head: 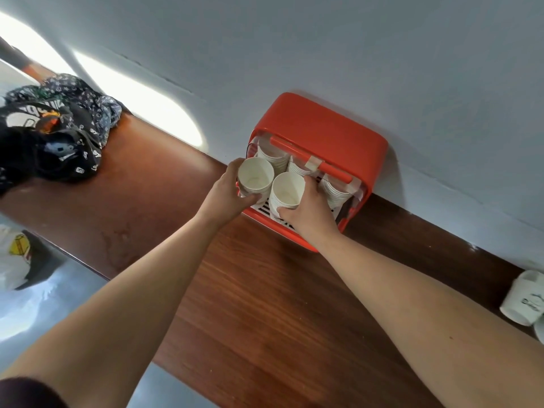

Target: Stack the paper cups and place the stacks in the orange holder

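Wooden counter (265, 290) along white wall (353, 39), orange holder (323, 128) backed against it. My left hand (226, 192) curls fingers round one cup stack (255, 178), my right hand (312, 210) wraps second stack (287, 189). Both upright, mouths up, at holder's open front above slatted floor (266, 207), probably to seat beside rear stacks (272, 157) already inside.

The right grip (309, 213) covers the lower part of its cup stack (287, 189). The back stacks (298, 169) stand partly hidden behind the orange bar (335, 171). The right edge cuts a printed cup (524, 298); its print is unreadable.
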`<state>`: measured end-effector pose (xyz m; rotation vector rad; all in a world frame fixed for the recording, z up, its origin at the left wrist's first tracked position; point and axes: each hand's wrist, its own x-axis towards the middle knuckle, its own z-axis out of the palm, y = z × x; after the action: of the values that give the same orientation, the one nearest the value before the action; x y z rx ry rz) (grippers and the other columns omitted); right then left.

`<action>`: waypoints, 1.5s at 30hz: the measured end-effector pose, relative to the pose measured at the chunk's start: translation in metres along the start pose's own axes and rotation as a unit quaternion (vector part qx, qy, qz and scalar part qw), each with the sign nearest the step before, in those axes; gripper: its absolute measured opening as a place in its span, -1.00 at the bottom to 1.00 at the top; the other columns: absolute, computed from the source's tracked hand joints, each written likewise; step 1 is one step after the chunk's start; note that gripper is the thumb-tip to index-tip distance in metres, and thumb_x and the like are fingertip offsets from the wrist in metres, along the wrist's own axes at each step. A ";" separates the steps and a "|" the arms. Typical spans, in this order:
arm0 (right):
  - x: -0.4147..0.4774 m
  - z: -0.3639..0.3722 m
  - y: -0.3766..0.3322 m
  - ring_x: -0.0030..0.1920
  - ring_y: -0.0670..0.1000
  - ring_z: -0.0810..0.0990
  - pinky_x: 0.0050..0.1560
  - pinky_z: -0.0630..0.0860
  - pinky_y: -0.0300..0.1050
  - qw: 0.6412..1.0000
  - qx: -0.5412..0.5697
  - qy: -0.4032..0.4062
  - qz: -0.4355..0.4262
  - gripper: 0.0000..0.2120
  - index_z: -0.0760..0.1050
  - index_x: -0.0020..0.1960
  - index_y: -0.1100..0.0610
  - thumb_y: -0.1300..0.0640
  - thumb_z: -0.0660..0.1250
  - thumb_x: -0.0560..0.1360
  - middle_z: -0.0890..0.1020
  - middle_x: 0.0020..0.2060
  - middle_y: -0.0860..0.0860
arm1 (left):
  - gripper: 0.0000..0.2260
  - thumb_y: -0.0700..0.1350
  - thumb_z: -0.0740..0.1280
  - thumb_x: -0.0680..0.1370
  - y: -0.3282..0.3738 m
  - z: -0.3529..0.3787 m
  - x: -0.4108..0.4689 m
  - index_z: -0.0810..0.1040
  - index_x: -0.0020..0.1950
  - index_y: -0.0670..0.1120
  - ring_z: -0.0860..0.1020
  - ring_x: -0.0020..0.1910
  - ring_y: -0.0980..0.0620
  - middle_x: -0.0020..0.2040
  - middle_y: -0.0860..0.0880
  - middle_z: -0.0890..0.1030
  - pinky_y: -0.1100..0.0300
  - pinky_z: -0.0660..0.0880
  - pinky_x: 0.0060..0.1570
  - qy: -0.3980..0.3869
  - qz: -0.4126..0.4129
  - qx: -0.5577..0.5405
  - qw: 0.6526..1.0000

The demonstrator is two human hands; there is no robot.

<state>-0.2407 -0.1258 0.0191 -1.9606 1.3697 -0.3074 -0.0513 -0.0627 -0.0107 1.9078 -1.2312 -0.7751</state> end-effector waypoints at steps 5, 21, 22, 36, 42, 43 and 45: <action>-0.008 0.002 0.004 0.34 0.09 0.42 0.25 0.40 -0.08 1.000 0.000 0.008 0.006 -0.22 0.21 0.45 0.14 0.06 0.55 0.38 0.42 0.35 0.09 | -0.28 0.00 0.50 0.44 0.004 -0.003 0.003 0.24 0.52 0.06 0.56 0.19 -0.12 0.27 -0.01 0.56 0.03 0.51 0.13 -0.021 -0.007 0.034 0.999; -0.143 -0.107 0.084 0.39 0.08 0.43 0.32 0.43 -0.02 0.986 -0.143 0.004 0.089 -0.38 0.32 0.48 0.13 -0.17 0.31 0.54 0.40 0.43 0.07 | -0.58 -0.01 0.39 0.51 0.045 0.034 -0.122 0.44 0.32 -0.11 0.49 0.23 -0.06 0.22 -0.07 0.50 0.10 0.40 0.19 -0.072 -0.124 0.110 0.984; -0.159 -0.121 0.096 0.40 0.09 0.42 0.34 0.42 0.00 0.983 -0.153 0.010 0.104 -0.38 0.32 0.49 0.13 -0.18 0.29 0.55 0.39 0.43 0.08 | -0.60 -0.01 0.39 0.51 0.056 0.044 -0.131 0.46 0.30 -0.11 0.49 0.23 -0.06 0.20 -0.05 0.51 0.10 0.40 0.19 -0.086 -0.113 0.116 0.983; -0.414 -0.322 0.291 0.26 0.10 0.49 0.20 0.46 0.01 0.961 -0.111 0.163 0.192 -0.49 0.42 0.33 0.18 -0.15 0.29 0.55 0.49 0.27 0.08 | -0.63 0.03 0.36 0.57 0.301 0.279 -0.258 0.48 0.33 -0.08 0.49 0.12 0.01 0.22 -0.05 0.49 0.19 0.38 0.13 -0.186 0.112 0.188 0.958; -0.524 -0.376 0.391 0.23 0.11 0.50 0.19 0.47 0.02 0.943 -0.111 0.199 0.244 -0.50 0.44 0.32 0.16 -0.14 0.31 0.52 0.50 0.26 0.10 | -0.62 0.04 0.36 0.57 0.370 0.401 -0.329 0.48 0.34 -0.09 0.48 0.22 0.00 0.25 -0.05 0.49 0.22 0.35 0.12 -0.273 0.175 0.205 0.923; -0.539 -0.381 0.405 0.25 0.11 0.49 0.20 0.47 0.02 0.939 -0.107 0.200 0.258 -0.48 0.42 0.36 0.16 -0.14 0.30 0.52 0.48 0.28 0.10 | -0.61 0.03 0.36 0.57 0.378 0.418 -0.339 0.48 0.34 -0.10 0.47 0.24 0.00 0.26 -0.04 0.48 0.21 0.36 0.14 -0.286 0.181 0.205 0.918; -0.565 -0.389 0.432 0.24 0.12 0.49 0.21 0.47 0.03 0.932 -0.103 0.196 0.287 -0.47 0.40 0.37 0.17 -0.13 0.31 0.52 0.47 0.29 0.12 | -0.61 0.03 0.37 0.57 0.390 0.449 -0.355 0.48 0.34 -0.10 0.47 0.24 0.01 0.27 -0.03 0.47 0.19 0.38 0.17 -0.308 0.192 0.206 0.909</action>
<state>-1.0007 0.1371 0.1206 -1.6041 2.2389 -0.2898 -0.7269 0.0457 0.0966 1.6797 -2.2337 -0.9934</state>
